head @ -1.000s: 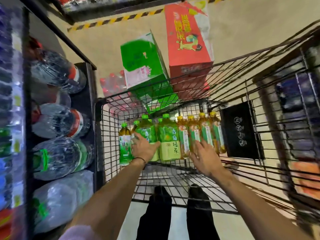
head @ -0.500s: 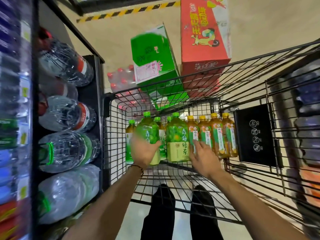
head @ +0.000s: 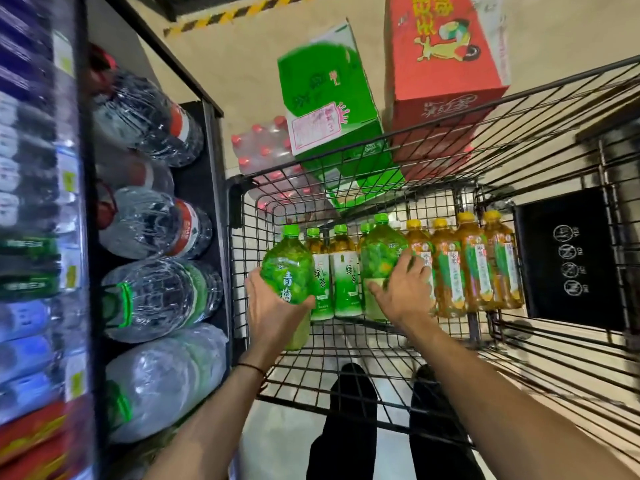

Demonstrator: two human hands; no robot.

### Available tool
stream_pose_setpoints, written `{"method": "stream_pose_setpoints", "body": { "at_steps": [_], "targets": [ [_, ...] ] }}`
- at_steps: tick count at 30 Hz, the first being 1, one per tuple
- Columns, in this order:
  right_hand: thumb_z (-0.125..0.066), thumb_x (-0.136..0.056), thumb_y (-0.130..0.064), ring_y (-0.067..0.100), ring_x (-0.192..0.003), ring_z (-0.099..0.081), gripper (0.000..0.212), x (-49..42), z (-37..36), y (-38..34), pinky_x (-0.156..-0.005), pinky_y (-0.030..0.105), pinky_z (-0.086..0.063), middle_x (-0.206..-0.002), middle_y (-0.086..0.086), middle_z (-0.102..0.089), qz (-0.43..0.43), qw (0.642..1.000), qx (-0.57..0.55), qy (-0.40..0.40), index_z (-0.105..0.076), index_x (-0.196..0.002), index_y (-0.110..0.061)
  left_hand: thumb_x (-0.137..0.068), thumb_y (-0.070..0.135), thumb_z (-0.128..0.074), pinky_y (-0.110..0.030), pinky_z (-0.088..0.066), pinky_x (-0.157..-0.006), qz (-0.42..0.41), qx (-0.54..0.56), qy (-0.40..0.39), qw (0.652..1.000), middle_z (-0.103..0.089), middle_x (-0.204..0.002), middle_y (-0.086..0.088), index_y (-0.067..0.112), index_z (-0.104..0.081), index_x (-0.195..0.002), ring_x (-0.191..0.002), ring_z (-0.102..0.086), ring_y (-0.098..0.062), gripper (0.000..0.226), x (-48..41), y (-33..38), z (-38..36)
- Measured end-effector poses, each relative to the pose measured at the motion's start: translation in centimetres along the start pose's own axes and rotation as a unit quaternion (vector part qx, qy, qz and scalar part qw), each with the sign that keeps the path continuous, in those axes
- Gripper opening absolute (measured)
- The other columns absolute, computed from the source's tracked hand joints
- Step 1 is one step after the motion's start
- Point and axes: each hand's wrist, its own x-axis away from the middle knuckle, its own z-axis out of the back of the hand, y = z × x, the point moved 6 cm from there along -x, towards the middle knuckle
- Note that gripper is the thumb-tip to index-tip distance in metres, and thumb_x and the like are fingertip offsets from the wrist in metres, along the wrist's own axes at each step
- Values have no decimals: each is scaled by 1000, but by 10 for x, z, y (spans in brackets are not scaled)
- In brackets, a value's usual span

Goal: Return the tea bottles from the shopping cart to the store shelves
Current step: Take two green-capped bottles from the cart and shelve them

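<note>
A black wire shopping cart (head: 349, 344) stands in front of me with a row of tea bottles at its far end. My left hand (head: 268, 311) grips a large green tea bottle (head: 287, 268), lifted off the row and tilted left. My right hand (head: 403, 292) wraps around a second large green tea bottle (head: 379, 258) that still stands in the row. Between them stand two smaller green tea bottles (head: 341, 275). To the right stand several amber tea bottles (head: 478, 265) with yellow caps.
Store shelves (head: 214, 209) on the left hold big clear water jugs (head: 156, 296) lying on their sides. Beyond the cart sit a green carton (head: 325, 98), a red carton (head: 446, 57) and a shrink-wrapped pack of red-capped bottles (head: 263, 147). A black sign (head: 568, 261) hangs on the cart's right side.
My left hand has pulled its large green bottle up and to the left, out of the row. My right hand has moved onto the second large green bottle and closed around it.
</note>
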Motion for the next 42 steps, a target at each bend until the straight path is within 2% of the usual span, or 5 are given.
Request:
{"method": "stream_pose_setpoints", "body": {
  "at_steps": [5, 18, 27, 35, 42],
  "targets": [
    [-70, -84, -62, 43, -135, -30, 112, -3, -14, 1, -110, 57, -36, -149, 27, -26, -39, 997, -43, 52, -9, -157, -1, -55, 29, -95, -11, -42, -71, -10, 24, -2, 1000, -42, -115, 13, 31, -35, -129, -102, -50, 1, 96, 3, -8, -4],
    [-69, -67, -82, 34, -126, -44, 121, -17, -39, -14, -107, 50, -39, -138, 19, -42, -136, 983, 24, 119, -21, -144, -3, -53, 30, -97, -19, -43, -72, 12, 25, -2, 1000, -52, -117, 5, 28, -36, -135, -98, -55, -7, 102, -7, -19, -8],
    [-77, -72, -69, 41, -130, -48, 129, -18, -46, -29, -103, 50, -48, -150, 24, -36, -87, 994, -10, 69, 2, -151, -3, -53, 34, -94, -11, -37, -63, 6, -9, 24, 1000, -53, -100, 18, 41, -30, -119, -87, -51, 10, 92, 4, -13, 0],
    [-83, -65, -66, 39, -120, -53, 110, 11, 5, -24, -93, 48, -53, -134, 20, -45, -29, 991, -64, 112, -15, -134, -13, -53, 45, -94, -29, -44, -68, 10, -31, 61, 998, -57, -105, 5, 28, -32, -126, -88, -60, -21, 97, 22, 8, 14],
    [-82, -64, -66, 32, -97, -58, 103, 62, 62, -14, -76, 42, -57, -119, 16, -49, 28, 989, -63, 127, -25, -129, -10, -55, 48, -94, -30, -41, -73, 22, -40, 85, 995, -54, -120, -4, 19, -27, -138, -92, -51, -19, 110, 63, 52, 41]
  ]
}}
